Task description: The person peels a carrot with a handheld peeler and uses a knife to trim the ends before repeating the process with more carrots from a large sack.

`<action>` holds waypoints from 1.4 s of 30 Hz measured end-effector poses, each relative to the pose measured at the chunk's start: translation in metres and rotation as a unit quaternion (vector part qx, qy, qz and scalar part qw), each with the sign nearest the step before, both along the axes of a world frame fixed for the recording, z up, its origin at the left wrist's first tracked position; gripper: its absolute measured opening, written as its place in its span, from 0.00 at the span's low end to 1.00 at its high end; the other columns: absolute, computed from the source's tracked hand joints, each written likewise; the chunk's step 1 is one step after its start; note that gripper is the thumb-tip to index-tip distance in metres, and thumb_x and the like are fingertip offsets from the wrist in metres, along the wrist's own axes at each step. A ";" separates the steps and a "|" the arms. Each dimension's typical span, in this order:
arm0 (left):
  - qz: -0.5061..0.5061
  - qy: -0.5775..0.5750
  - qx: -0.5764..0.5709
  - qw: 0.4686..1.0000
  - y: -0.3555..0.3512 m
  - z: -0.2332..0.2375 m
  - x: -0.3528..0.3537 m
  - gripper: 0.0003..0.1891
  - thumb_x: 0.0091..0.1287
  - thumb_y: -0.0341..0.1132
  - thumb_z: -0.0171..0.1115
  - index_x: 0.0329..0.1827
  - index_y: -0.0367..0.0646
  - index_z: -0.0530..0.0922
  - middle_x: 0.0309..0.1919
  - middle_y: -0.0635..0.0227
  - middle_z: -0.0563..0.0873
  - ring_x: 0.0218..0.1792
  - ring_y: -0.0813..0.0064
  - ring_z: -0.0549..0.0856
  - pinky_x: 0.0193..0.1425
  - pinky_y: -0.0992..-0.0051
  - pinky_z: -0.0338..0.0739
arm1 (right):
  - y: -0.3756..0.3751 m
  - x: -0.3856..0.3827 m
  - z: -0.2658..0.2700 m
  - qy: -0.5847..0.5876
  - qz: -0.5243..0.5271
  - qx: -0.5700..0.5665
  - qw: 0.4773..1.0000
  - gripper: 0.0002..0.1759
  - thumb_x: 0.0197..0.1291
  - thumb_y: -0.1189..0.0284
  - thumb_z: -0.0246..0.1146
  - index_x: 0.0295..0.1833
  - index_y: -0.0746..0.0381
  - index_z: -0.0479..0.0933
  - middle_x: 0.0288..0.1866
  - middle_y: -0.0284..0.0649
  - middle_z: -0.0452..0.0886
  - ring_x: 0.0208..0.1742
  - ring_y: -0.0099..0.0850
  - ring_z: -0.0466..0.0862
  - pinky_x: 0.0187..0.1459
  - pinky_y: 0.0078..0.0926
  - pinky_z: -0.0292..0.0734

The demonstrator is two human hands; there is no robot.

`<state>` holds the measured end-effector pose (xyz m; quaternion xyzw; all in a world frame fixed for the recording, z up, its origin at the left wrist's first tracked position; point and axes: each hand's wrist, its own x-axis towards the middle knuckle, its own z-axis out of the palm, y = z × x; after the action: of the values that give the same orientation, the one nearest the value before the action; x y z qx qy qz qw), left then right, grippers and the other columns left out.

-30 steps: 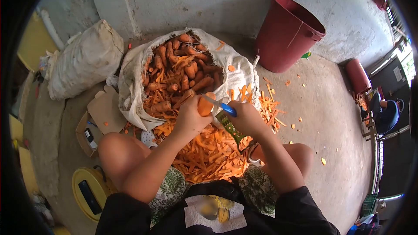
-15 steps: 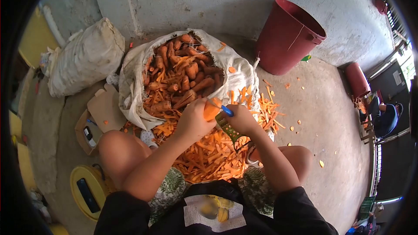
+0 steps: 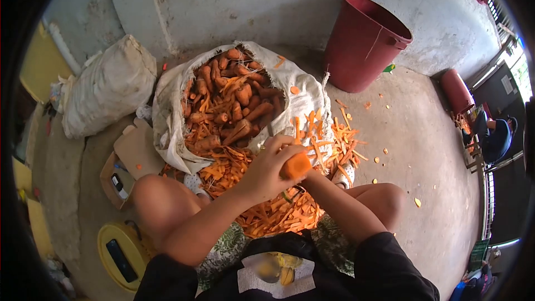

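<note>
My left hand (image 3: 272,168) is closed around a carrot (image 3: 297,165), its bright orange blunt end facing up toward me. Right beside it, my right hand (image 3: 314,180) is mostly covered by the left hand and the carrot; only its wrist side shows, and its fingers are hidden. The blue-handled peeler seen earlier is out of sight. A bit of something green (image 3: 290,195) peeks out beneath the hands. Below lies a heap of carrot peelings (image 3: 273,216) between my legs. An open white sack (image 3: 167,125) full of unpeeled carrots (image 3: 243,95) lies just beyond.
A tall red bin (image 3: 362,50) stands by the wall at the right. To the left are a stuffed white sack (image 3: 108,86), an open cardboard box (image 3: 134,147) and a yellow lid (image 3: 106,259) with a phone (image 3: 120,259) on it. Another person (image 3: 496,142) sits far right.
The carrot has moved right and down and turned its blunt end toward me. My right hand, earlier gripping the blue-handled peeler in plain sight, has slipped behind the left hand.
</note>
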<state>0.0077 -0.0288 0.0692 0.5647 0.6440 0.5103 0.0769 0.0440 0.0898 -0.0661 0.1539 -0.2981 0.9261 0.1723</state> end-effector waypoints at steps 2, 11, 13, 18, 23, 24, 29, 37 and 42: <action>0.030 -0.006 0.046 0.998 0.004 -0.002 -0.004 0.22 0.46 0.30 0.69 0.45 0.44 0.71 0.41 0.63 0.72 0.45 0.62 0.74 0.50 0.67 0.69 | 0.024 0.002 0.014 -0.087 0.061 0.156 0.982 0.13 0.55 0.71 0.58 0.46 0.62 0.71 0.41 0.35 0.75 0.44 0.25 0.77 0.43 0.23 0.74; 0.111 -0.100 -0.134 0.980 -0.007 -0.010 -0.029 0.26 0.42 0.33 0.71 0.45 0.38 0.70 0.39 0.58 0.75 0.42 0.61 0.78 0.45 0.69 0.71 | 0.035 0.016 0.119 -0.501 -0.126 0.522 0.678 0.12 0.55 0.67 0.57 0.36 0.66 0.74 0.20 0.42 0.76 0.23 0.30 0.75 0.27 0.30 0.68; 0.102 -0.131 -0.117 0.979 -0.004 -0.026 -0.029 0.26 0.42 0.32 0.71 0.45 0.38 0.70 0.39 0.58 0.75 0.42 0.61 0.78 0.45 0.69 0.71 | 0.027 0.022 0.124 -0.468 -0.156 0.570 0.657 0.12 0.55 0.66 0.57 0.36 0.65 0.74 0.20 0.43 0.75 0.23 0.33 0.75 0.28 0.31 0.68; 0.116 -0.063 -0.045 0.990 -0.001 -0.024 -0.031 0.25 0.43 0.31 0.70 0.44 0.39 0.69 0.39 0.58 0.76 0.42 0.61 0.78 0.45 0.70 0.71 | 0.029 0.035 0.139 -0.359 -0.196 0.719 0.562 0.09 0.52 0.70 0.58 0.37 0.63 0.74 0.20 0.46 0.75 0.22 0.37 0.76 0.30 0.32 0.69; 0.156 -0.115 -0.133 0.972 -0.001 -0.019 -0.031 0.28 0.45 0.30 0.69 0.49 0.42 0.66 0.39 0.59 0.79 0.43 0.60 0.80 0.47 0.70 0.71 | 0.024 0.043 0.147 -0.334 -0.162 0.762 0.531 0.08 0.52 0.70 0.58 0.35 0.63 0.73 0.20 0.48 0.75 0.24 0.44 0.76 0.29 0.36 0.69; 0.155 -0.115 -0.133 0.972 0.000 -0.018 -0.030 0.28 0.45 0.30 0.69 0.49 0.42 0.66 0.39 0.59 0.79 0.43 0.60 0.80 0.47 0.70 0.71 | 0.024 0.043 0.144 -0.322 -0.165 0.766 0.531 0.08 0.52 0.70 0.58 0.34 0.64 0.73 0.20 0.49 0.75 0.24 0.45 0.76 0.29 0.37 0.69; 0.216 -0.009 -0.131 0.968 0.002 -0.021 -0.030 0.27 0.45 0.30 0.69 0.48 0.38 0.67 0.37 0.55 0.80 0.42 0.56 0.80 0.42 0.67 0.74 | 0.021 0.043 0.139 -0.348 -0.162 0.754 0.534 0.10 0.53 0.68 0.58 0.33 0.64 0.72 0.21 0.50 0.74 0.24 0.46 0.76 0.29 0.37 0.69; 0.206 0.042 -0.090 0.974 -0.002 -0.024 -0.030 0.22 0.47 0.30 0.66 0.45 0.38 0.69 0.37 0.55 0.79 0.38 0.54 0.80 0.39 0.65 0.74 | 0.018 0.039 0.134 -0.388 -0.145 0.726 0.549 0.12 0.56 0.66 0.57 0.31 0.66 0.72 0.20 0.50 0.73 0.24 0.46 0.75 0.30 0.37 0.68; 0.123 -0.032 -0.062 0.990 -0.010 -0.013 -0.025 0.23 0.46 0.29 0.66 0.46 0.40 0.70 0.38 0.57 0.79 0.39 0.55 0.79 0.41 0.67 0.74 | 0.045 0.028 0.093 -0.471 -0.115 0.670 0.563 0.11 0.55 0.67 0.56 0.32 0.66 0.73 0.23 0.52 0.75 0.25 0.47 0.76 0.30 0.37 0.70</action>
<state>-0.0176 -0.0388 0.0558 0.4585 0.7362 0.4929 0.0690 0.0718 0.1344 0.0268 -0.2683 -0.8869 0.3739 -0.0397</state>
